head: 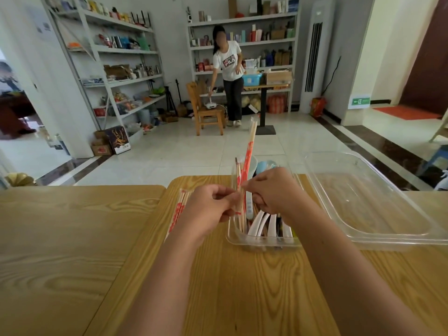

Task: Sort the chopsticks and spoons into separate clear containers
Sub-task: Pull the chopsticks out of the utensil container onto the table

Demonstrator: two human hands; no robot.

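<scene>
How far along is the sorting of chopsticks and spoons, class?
Done: a few wrapped chopsticks lie to the left. In hand: the left hand and right hand pinch a red-wrapped pair above the mixed container. Left: white spoons and more chopsticks remain there; the large clear container on the right holds nothing.

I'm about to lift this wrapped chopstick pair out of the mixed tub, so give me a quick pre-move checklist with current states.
1. Wrapped chopstick pair pinched by both hands: left hand, right hand: ok.
2. Pair free of the spoons below: cannot tell.
3. Mixed tub resting flat on the table: ok.
4. Large clear container empty and open: ok.
5. Chopsticks at left already inside a container: cannot tell.
</scene>
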